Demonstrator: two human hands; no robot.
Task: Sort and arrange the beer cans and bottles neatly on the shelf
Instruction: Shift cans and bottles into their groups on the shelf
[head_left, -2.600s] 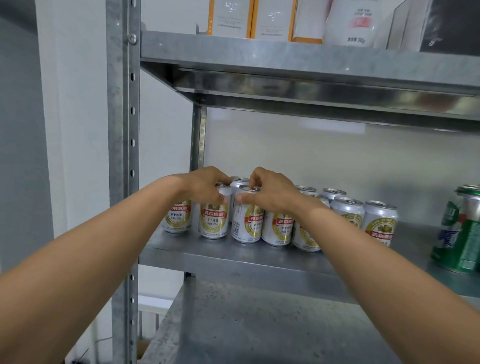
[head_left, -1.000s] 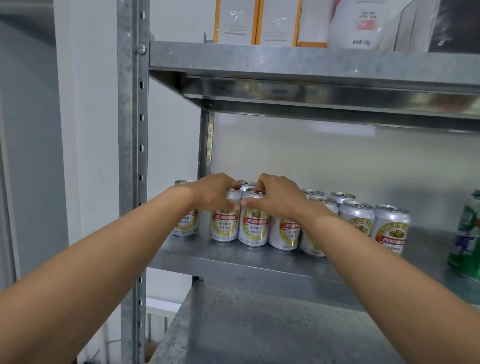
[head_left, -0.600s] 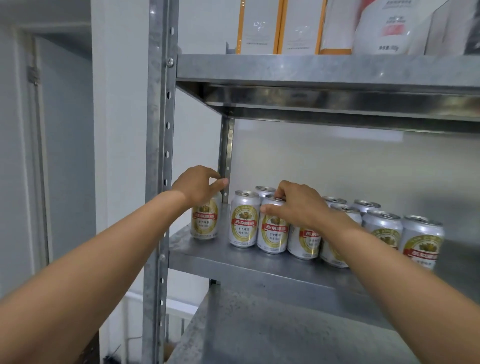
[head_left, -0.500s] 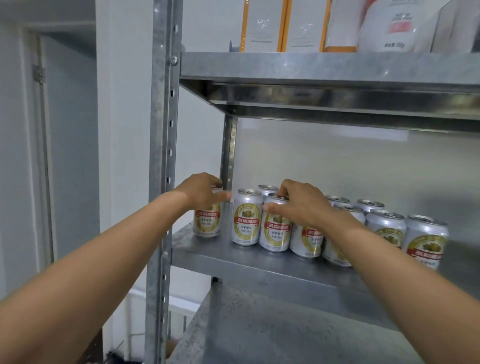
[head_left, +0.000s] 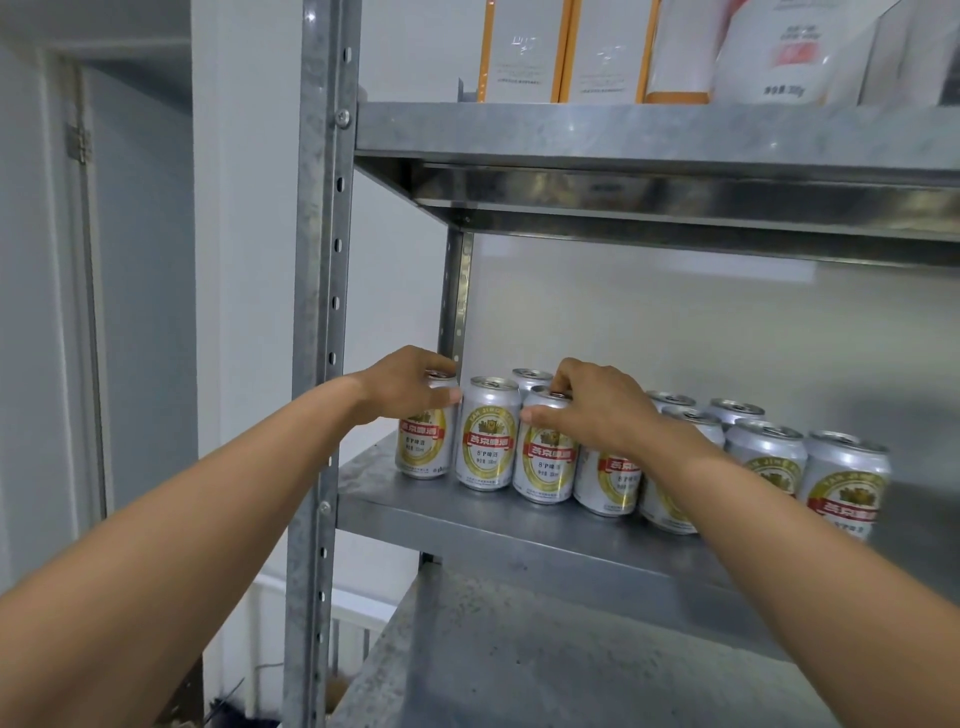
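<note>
Open space above the packed cans, under the upper shelf.

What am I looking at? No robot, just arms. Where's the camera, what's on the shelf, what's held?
No machine here: these are a person's two bare hands, filmed by one wide-angle camera worn on the head, looking forward and down. On the metal shelf stand silver beer cans with red and gold labels, upright, in two rows. The left hand grips the leftmost can from above; the right hand grips the third can in the front row by its top. Boxes stand on the upper shelf.
</note>
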